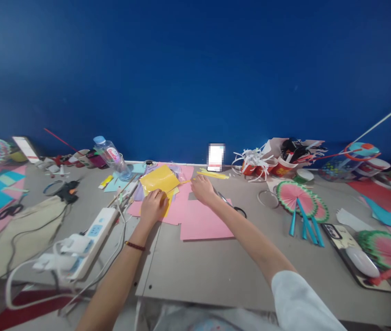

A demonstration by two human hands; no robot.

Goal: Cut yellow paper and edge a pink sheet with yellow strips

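My left hand (153, 205) is curled round the near edge of a yellow paper sheet (158, 179) and lifts it off the pink paper sheets (202, 220) on the grey table (216, 271). My right hand (202, 188) reaches in from the right and pinches a thin yellow strip that runs from that sheet's corner. Black scissors (231, 207) lie partly under my right forearm. More yellow strips (214, 174) lie just beyond.
A water bottle (112, 157) stands at the back left beside a glue gun (67, 191) and a white power strip (90, 239) with cables. Pink-and-green paper fans (300, 197) lie right. Red cups (267, 168) with white strips stand against the blue wall. A phone (354, 257) lies near right.
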